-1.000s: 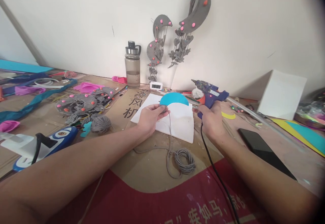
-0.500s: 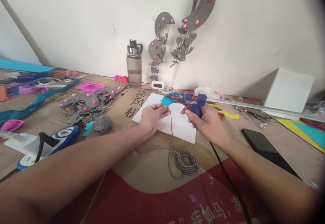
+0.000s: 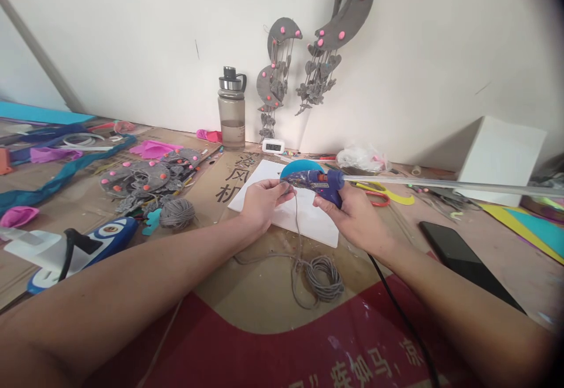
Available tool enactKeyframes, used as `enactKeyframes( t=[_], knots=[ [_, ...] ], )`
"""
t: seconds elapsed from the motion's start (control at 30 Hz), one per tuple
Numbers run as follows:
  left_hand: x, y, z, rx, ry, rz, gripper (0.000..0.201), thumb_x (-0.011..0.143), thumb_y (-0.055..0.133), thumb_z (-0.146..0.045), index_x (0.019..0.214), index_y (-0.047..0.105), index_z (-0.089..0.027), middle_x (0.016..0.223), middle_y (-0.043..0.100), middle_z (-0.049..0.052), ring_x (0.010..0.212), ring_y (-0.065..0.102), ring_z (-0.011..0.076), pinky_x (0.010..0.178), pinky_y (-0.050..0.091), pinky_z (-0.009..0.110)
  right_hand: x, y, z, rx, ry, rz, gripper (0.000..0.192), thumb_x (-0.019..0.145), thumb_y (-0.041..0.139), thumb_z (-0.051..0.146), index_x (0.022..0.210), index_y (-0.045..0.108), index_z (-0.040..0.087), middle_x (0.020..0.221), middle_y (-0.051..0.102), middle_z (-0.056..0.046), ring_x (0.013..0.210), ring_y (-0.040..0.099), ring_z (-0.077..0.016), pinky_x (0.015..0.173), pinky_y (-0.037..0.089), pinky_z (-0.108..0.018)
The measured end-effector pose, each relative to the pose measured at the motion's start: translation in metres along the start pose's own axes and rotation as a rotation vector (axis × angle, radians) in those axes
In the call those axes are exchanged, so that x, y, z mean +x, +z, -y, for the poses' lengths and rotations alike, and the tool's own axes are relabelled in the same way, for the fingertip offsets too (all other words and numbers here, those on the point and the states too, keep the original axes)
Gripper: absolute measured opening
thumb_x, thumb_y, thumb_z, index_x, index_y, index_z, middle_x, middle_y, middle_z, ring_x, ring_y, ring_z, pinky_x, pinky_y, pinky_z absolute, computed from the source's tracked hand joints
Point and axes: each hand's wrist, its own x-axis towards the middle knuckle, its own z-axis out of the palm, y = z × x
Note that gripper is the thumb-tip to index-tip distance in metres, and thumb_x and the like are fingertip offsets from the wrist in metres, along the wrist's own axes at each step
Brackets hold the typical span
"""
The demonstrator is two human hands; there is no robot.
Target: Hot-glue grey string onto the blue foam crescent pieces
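Observation:
My left hand (image 3: 261, 205) pinches the end of a grey cord (image 3: 298, 216), with a small grey piece just showing at the fingertips; its kind is hidden. From there the cord hangs down to a loose coil (image 3: 325, 280) on the cardboard. My right hand (image 3: 360, 216) is wrapped round a blue hot glue gun (image 3: 316, 182), whose nozzle points left and is right at my left fingertips. A long clear glue stick (image 3: 396, 181) sticks out of its back. Beneath both hands lies a white sheet (image 3: 315, 225), and a blue disc (image 3: 302, 167) shows behind the gun.
To the left are a grey yarn ball (image 3: 177, 212), grey felt moons (image 3: 134, 178) and a blue-and-white tool (image 3: 94, 247). A water bottle (image 3: 231, 109) and small clock (image 3: 273, 146) stand by the wall. At right are scissors (image 3: 378, 199) and a phone (image 3: 462, 262). The gun's black cable (image 3: 399, 311) trails toward me.
My right hand has brought the glue gun left and slightly down, so its nozzle now meets my left fingertips. The blue disc shows more fully. My left hand stays nearly still.

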Motion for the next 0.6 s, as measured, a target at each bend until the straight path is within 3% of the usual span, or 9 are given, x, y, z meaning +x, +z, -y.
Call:
enactKeyframes(
  t=[0.27, 0.6],
  knots=[
    [-0.0001, 0.0005, 0.0003, 0.024, 0.009, -0.009, 0.007, 0.073, 0.067, -0.011, 0.067, 0.066, -0.008, 0.069, 0.067, 0.006, 0.067, 0.066, 0.012, 0.086, 0.056, 0.034, -0.0012, 0.0006, 0.0016, -0.055, -0.007, 0.021, 0.022, 0.089, 0.047, 0.04, 0.084, 0.052, 0.019, 0.075, 0.06, -0.006, 0.067, 0.053, -0.0192, 0.059, 0.038, -0.029],
    [0.0014, -0.0018, 0.0011, 0.007, 0.059, -0.018, 0.01, 0.069, 0.073, -0.015, 0.07, 0.067, -0.008, 0.072, 0.068, 0.007, 0.069, 0.066, 0.0127, 0.088, 0.054, 0.036, -0.0006, 0.0012, -0.0008, -0.069, 0.025, 0.012, 0.026, 0.089, 0.044, 0.042, 0.088, 0.053, 0.018, 0.08, 0.062, -0.008, 0.072, 0.055, -0.0215, 0.063, 0.04, -0.032]
  ],
)
